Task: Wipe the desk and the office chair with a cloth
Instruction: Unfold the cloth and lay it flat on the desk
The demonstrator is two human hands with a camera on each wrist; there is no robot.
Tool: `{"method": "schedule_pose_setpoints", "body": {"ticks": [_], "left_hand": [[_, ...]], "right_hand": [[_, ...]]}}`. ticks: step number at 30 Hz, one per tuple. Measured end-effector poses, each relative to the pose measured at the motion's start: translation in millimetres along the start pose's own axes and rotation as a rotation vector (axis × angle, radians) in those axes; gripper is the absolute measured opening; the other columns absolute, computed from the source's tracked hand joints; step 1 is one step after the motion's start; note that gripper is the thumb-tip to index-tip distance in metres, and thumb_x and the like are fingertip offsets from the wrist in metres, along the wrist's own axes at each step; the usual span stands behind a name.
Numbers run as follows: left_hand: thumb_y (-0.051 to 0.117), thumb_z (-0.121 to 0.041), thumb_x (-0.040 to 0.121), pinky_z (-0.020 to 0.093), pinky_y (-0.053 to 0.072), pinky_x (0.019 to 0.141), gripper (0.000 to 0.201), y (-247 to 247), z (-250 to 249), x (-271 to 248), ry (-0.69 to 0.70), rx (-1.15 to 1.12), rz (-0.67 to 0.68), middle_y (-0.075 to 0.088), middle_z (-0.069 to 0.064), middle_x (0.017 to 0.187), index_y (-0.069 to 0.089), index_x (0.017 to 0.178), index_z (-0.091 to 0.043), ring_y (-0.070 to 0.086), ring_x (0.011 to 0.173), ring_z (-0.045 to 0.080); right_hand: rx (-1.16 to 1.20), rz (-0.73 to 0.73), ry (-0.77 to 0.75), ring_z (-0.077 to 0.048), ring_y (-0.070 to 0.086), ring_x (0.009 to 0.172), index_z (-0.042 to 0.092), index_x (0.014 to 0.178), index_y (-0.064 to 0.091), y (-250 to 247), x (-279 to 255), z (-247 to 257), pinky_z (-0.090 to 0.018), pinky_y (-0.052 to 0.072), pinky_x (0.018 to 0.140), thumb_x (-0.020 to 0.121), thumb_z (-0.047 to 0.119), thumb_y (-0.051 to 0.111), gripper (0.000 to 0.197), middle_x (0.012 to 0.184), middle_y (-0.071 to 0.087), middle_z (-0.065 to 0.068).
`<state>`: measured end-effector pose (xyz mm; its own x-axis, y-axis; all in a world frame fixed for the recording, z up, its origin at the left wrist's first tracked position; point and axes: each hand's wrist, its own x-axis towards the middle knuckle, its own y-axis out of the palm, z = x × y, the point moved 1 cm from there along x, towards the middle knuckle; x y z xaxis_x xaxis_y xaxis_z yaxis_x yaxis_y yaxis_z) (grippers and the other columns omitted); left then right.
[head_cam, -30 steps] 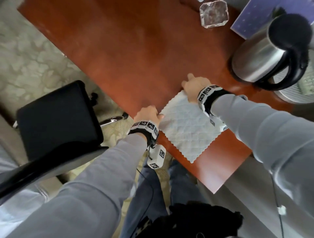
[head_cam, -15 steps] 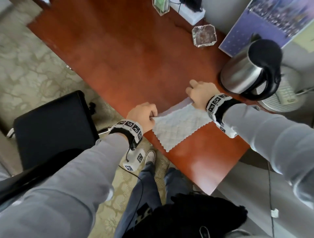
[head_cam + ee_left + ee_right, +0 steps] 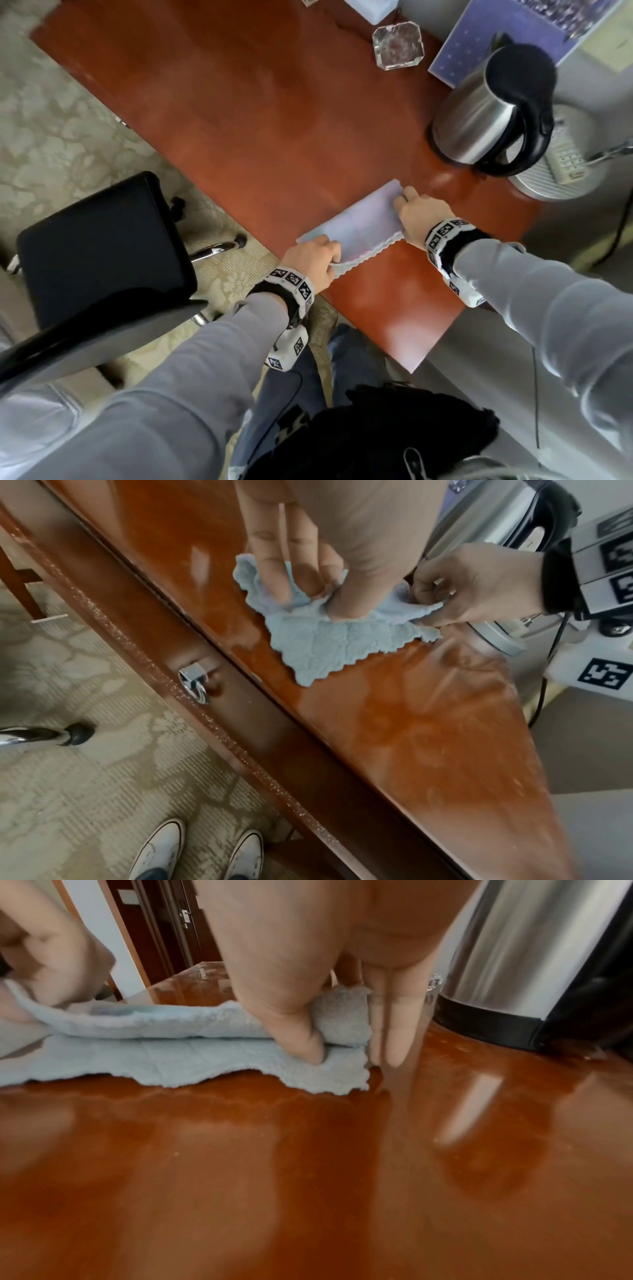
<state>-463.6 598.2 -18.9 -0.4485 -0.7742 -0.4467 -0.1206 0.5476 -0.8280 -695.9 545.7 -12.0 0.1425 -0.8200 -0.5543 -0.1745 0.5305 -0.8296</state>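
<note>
A pale blue quilted cloth (image 3: 359, 226) lies folded over on the red-brown desk (image 3: 257, 120) near its front edge. My left hand (image 3: 334, 263) grips the cloth's near left end; in the left wrist view its fingers (image 3: 277, 588) curl into the bunched cloth (image 3: 329, 639). My right hand (image 3: 402, 198) pinches the far right end, and the right wrist view shows the thumb (image 3: 304, 1039) pressed on the folded layer of cloth (image 3: 171, 1053). The black office chair (image 3: 102, 240) stands left of the desk, apart from both hands.
A steel kettle (image 3: 486, 113) with a black handle stands just beyond my right hand. A glass ashtray (image 3: 399, 44) and a purple printed sheet (image 3: 479, 44) sit at the back, a desk phone (image 3: 565, 161) to the right. A chrome drawer knob (image 3: 193, 674) juts from the desk front.
The cloth lay spread flat a second ago. Both hands have folded it over into a narrower strip, each still holding an end.
</note>
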Motion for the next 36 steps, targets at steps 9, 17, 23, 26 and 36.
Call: {"method": "schedule_pose_setpoints", "body": {"ticks": [9, 17, 23, 26, 36], "left_hand": [[0.058, -0.045, 0.093, 0.030, 0.044, 0.068, 0.020, 13, -2, -6, -0.036, 0.000, 0.087, 0.057, -0.010, 0.102, 0.056, 0.091, -0.025, 0.061, 0.084, 0.019], [0.066, -0.023, 0.090, 0.045, 0.051, 0.089, 0.049, -2, 30, 18, -0.418, -0.093, -0.117, 0.046, 0.008, 0.125, 0.040, 0.131, -0.017, 0.052, 0.112, 0.029], [0.059, -0.016, 0.085, 0.039, 0.054, 0.083, 0.029, 5, 46, 34, -0.472, -0.183, 0.114, 0.053, 0.007, 0.115, 0.057, 0.114, -0.016, 0.060, 0.096, 0.028], [0.060, -0.017, 0.080, 0.031, 0.049, 0.071, 0.025, -10, 53, 29, -0.525, -0.299, 0.128, 0.053, 0.006, 0.114, 0.061, 0.105, -0.019, 0.062, 0.090, 0.026], [0.064, -0.017, 0.068, 0.050, 0.062, 0.079, 0.027, -132, 120, 42, -0.591, -0.775, -0.044, 0.071, 0.010, 0.095, 0.059, 0.092, -0.027, 0.073, 0.087, 0.030]], "right_hand": [[-0.067, 0.027, -0.003, -0.028, 0.041, 0.118, 0.015, 0.130, 0.052, 8, -8, 5, -0.043, 0.041, 0.096, 0.077, 0.034, 0.058, 0.057, 0.135, 0.037, -0.008], [0.612, -0.127, 0.375, -0.039, 0.056, 0.108, 0.004, 0.125, 0.042, -1, 24, 2, -0.041, 0.047, 0.085, 0.090, 0.026, 0.058, 0.044, 0.122, 0.051, -0.019], [0.723, -0.010, 0.429, -0.037, 0.062, 0.094, 0.009, 0.114, 0.060, 6, 33, 12, -0.041, 0.056, 0.083, 0.088, 0.024, 0.053, 0.030, 0.109, 0.063, -0.018], [0.798, -0.069, 0.412, -0.032, 0.057, 0.089, 0.017, 0.106, 0.062, -5, 33, 7, -0.033, 0.048, 0.075, 0.084, 0.026, 0.061, 0.023, 0.108, 0.057, -0.012], [1.132, -0.332, 0.347, -0.026, 0.062, 0.107, 0.018, 0.109, 0.065, -122, 89, 33, -0.028, 0.048, 0.087, 0.080, 0.000, 0.064, 0.034, 0.106, 0.066, -0.001]]}}
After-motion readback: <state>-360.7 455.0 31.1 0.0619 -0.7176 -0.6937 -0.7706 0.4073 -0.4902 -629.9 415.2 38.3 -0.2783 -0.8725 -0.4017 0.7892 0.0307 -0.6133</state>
